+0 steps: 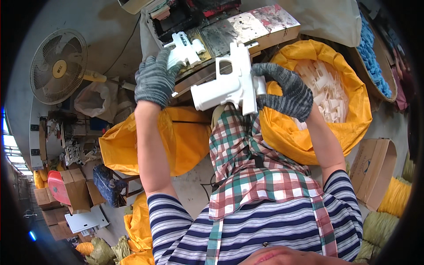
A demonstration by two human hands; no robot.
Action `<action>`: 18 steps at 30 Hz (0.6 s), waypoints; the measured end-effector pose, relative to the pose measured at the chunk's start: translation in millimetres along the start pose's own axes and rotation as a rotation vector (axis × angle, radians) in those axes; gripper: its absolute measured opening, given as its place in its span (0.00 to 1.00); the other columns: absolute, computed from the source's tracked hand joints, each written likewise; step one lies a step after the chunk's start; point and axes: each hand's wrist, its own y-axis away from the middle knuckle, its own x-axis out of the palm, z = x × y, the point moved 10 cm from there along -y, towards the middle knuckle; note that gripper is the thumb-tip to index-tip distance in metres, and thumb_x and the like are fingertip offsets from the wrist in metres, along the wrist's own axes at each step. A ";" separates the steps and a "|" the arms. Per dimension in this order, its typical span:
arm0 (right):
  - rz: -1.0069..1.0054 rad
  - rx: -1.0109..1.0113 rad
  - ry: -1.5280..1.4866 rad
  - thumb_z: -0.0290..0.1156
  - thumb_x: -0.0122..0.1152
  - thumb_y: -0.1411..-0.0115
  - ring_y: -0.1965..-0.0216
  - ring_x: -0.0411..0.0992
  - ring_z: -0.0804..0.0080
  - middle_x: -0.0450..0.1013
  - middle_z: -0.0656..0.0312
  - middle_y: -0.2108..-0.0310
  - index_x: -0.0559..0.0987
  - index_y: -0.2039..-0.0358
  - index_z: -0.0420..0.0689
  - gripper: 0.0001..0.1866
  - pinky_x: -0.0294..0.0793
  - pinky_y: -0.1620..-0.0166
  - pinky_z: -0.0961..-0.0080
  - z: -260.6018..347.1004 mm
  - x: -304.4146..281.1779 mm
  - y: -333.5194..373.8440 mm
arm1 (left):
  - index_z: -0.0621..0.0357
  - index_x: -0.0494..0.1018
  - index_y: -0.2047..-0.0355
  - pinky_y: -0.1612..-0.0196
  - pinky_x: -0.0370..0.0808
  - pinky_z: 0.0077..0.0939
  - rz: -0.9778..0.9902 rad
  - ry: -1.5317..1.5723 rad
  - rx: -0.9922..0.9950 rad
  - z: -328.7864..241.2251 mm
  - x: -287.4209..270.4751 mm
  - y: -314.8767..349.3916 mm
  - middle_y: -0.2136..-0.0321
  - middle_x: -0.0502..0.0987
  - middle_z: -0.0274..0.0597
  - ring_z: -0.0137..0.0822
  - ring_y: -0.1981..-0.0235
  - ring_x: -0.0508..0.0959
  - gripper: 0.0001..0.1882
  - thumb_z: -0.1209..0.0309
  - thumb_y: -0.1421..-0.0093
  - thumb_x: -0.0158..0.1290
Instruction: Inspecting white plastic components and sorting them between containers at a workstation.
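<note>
My right hand (287, 90), in a grey knitted glove, grips a white plastic toy pistol (234, 81) at its side, thumb and fingers curved around it. The pistol is held above my lap, its grip pointing left. My left hand (155, 79), gloved alike, has its fingers and thumb around the end of a second white toy pistol (180, 49) with black print on it. That piece is at the near edge of a stained work machine (229, 33); the glove hides its lower end.
To my right stands a yellow sack (360, 104) filled with white plastic parts (327, 92). Another yellow sack (185, 141) lies left of my knees. A fan (59, 68) is at the left, a cardboard box (373, 172) at the right, and blue pieces (373, 57) fill a container.
</note>
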 end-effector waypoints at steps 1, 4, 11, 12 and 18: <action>-0.021 0.041 0.006 0.29 0.66 0.55 0.56 0.70 0.62 0.70 0.57 0.56 0.71 0.53 0.45 0.26 0.70 0.52 0.72 -3.8 -2.7 -6.5 | 0.55 0.62 0.48 0.51 0.64 0.40 -0.004 0.004 0.008 -4.6 5.4 3.9 0.58 0.69 0.54 0.50 0.55 0.68 0.29 0.63 0.50 0.55; 0.022 -0.054 0.020 0.31 0.67 0.55 0.54 0.69 0.66 0.70 0.58 0.55 0.72 0.53 0.45 0.27 0.69 0.51 0.73 -10.9 8.8 -35.6 | 0.50 0.63 0.48 0.54 0.65 0.43 -0.369 0.014 0.112 -10.2 2.5 50.7 0.62 0.68 0.48 0.50 0.61 0.69 0.27 0.69 0.50 0.52; 0.110 -0.397 0.294 0.30 0.53 0.46 0.57 0.68 0.58 0.71 0.53 0.60 0.74 0.57 0.42 0.15 0.68 0.52 0.67 -27.0 64.9 -121.7 | 0.59 0.56 0.44 0.44 0.57 0.43 0.040 -0.252 -0.581 146.0 51.5 194.7 0.48 0.61 0.63 0.57 0.47 0.61 0.38 0.56 0.52 0.55; 0.100 -0.415 0.409 0.30 0.50 0.45 0.57 0.67 0.55 0.70 0.50 0.62 0.74 0.58 0.41 0.14 0.66 0.52 0.64 -31.7 66.8 -132.0 | 0.58 0.56 0.43 0.44 0.57 0.42 0.159 -0.262 -0.628 154.2 56.5 202.7 0.48 0.60 0.62 0.56 0.47 0.62 0.37 0.55 0.50 0.54; -0.013 -0.228 0.239 0.35 0.53 0.46 0.55 0.68 0.54 0.71 0.51 0.58 0.74 0.57 0.42 0.17 0.66 0.50 0.67 -20.2 18.5 -66.7 | 0.61 0.64 0.49 0.53 0.67 0.36 0.105 0.247 -0.404 131.8 97.9 210.9 0.59 0.72 0.55 0.49 0.57 0.72 0.27 0.62 0.47 0.53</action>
